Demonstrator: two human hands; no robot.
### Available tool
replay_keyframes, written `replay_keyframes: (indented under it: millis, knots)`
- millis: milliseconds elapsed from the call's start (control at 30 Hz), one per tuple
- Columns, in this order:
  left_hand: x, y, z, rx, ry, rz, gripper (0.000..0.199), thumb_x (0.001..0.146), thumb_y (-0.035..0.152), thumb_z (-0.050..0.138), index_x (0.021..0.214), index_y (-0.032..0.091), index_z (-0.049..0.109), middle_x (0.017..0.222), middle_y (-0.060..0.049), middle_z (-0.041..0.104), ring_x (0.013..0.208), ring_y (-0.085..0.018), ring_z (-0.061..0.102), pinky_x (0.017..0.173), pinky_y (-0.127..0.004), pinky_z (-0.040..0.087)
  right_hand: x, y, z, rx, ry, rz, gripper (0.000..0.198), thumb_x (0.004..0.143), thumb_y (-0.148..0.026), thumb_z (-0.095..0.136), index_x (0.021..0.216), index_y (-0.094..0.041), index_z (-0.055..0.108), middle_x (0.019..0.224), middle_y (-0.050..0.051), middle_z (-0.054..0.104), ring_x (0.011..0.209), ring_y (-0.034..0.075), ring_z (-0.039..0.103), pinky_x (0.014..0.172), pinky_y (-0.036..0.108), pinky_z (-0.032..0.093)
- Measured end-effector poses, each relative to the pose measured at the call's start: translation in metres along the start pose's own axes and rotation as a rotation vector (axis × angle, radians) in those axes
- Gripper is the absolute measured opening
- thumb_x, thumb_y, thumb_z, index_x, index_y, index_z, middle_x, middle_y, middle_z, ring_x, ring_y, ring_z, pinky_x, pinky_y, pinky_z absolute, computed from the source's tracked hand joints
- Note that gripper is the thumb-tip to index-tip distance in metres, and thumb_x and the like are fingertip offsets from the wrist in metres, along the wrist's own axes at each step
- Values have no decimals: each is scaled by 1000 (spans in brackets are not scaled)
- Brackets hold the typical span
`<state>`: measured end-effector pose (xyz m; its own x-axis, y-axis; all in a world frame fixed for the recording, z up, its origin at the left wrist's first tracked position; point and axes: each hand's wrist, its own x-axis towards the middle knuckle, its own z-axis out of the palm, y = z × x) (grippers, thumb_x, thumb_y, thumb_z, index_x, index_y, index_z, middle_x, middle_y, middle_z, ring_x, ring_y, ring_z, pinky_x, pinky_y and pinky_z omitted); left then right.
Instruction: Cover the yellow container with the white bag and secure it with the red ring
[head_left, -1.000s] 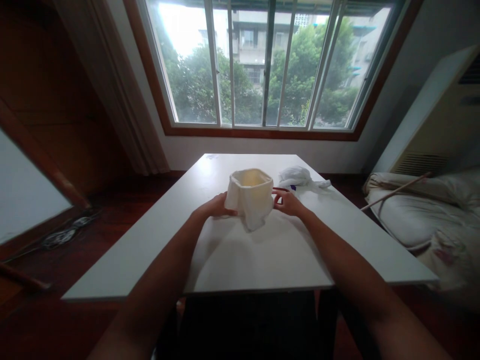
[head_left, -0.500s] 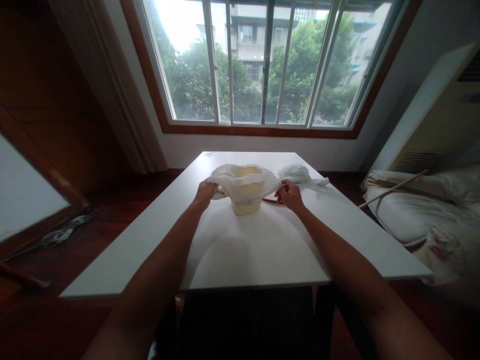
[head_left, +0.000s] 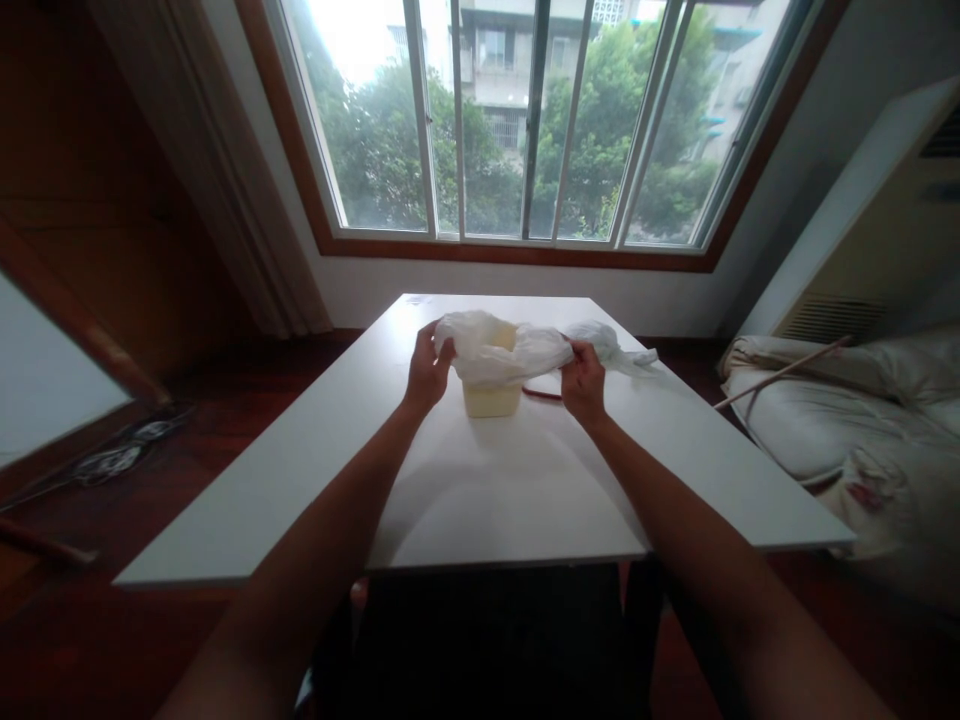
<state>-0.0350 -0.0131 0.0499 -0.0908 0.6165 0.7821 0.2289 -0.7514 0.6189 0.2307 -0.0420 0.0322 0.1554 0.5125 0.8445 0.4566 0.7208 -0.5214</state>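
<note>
A pale yellow bin [head_left: 492, 402] stands upright on the white table [head_left: 480, 500], with a white plastic bag [head_left: 480, 345] gathered around its top. My left hand [head_left: 430, 372] pinches the bag's left side, and my right hand [head_left: 583, 382] grips its right end, so the plastic is drawn out sideways between them. Through the bag's opening a bit of the yellow inner wall shows. Just behind my right hand lies another bunched white plastic bag [head_left: 600, 340]. A thin dark red strip [head_left: 541, 393] rests on the table between the bin and my right hand; its kind is unclear.
A wide window [head_left: 510, 130] with trees outside is beyond the table. To the right are a pale cushioned seat [head_left: 795, 420] with a stick [head_left: 787, 370] across it and a tall cabinet-like unit [head_left: 847, 220]. Cables [head_left: 116, 455] lie on the floor at left.
Both hands have risen slightly, and the left has moved inward. The bag is now lifted and bunched higher on the bin's rim, uncovering more of its front.
</note>
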Motion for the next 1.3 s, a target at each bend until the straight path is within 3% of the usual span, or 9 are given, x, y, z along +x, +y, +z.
replay_keyframes:
  millis: [100,200,433,533,667,900,1067,1200,1300]
  knots:
    - [-8,21,4,156,-194,239,55,87,53,62,131,21,50,140,-14,53,132,-29,49,110,-48,41,-3,-14,-2,-5,-95,-102,19,98,-36,42,110,-25,52,132,12,63,118,24,63,90,39,57]
    - [-16,40,11,264,-307,365,63,84,50,67,137,24,45,145,-13,49,136,-30,45,112,-49,38,-5,-29,-1,-25,-196,-206,18,99,-31,41,111,-25,53,138,11,60,126,24,58,98,44,54]
    - [-24,56,25,476,-370,375,53,85,29,58,137,23,50,123,-9,65,113,-27,61,97,-41,45,-10,-56,7,-20,-430,-404,21,95,-21,44,112,-26,56,135,7,62,132,23,52,112,50,42]
    - [-24,57,25,506,-422,389,45,81,18,53,125,22,62,96,-5,70,93,-23,65,89,-38,46,-11,-58,8,-6,-448,-439,22,94,-21,46,112,-26,57,127,7,66,125,22,58,112,49,41]
    - [-22,56,24,479,-396,393,43,77,12,51,116,23,68,88,-3,70,86,-21,63,86,-36,46,-13,-57,10,-44,-406,-454,24,92,-23,50,114,-26,57,117,7,69,116,23,62,108,50,44]
    - [-19,56,20,186,-127,214,22,84,15,56,97,19,73,89,-3,72,82,-15,65,74,-27,49,-12,-63,9,-149,-294,-438,23,90,-26,59,113,-22,60,103,8,71,104,25,63,96,44,46]
    - [4,43,7,-116,287,-71,18,81,30,68,93,17,71,85,-1,70,76,-12,63,69,-23,49,-9,-57,7,-191,-330,-468,11,91,-26,59,100,-22,64,86,5,69,86,22,62,88,41,46]
    - [34,15,-22,-378,524,-201,28,79,40,68,91,15,64,80,1,64,72,-10,60,71,-24,49,-6,-50,6,-241,-366,-464,11,93,-25,57,97,-22,67,78,3,67,79,20,59,83,39,44]
    - [47,-16,-55,-282,664,-193,25,90,36,54,94,12,59,82,0,62,76,-10,58,78,-26,48,-5,-46,4,-279,-340,-434,13,93,-25,57,98,-21,68,80,4,68,82,21,59,84,39,43]
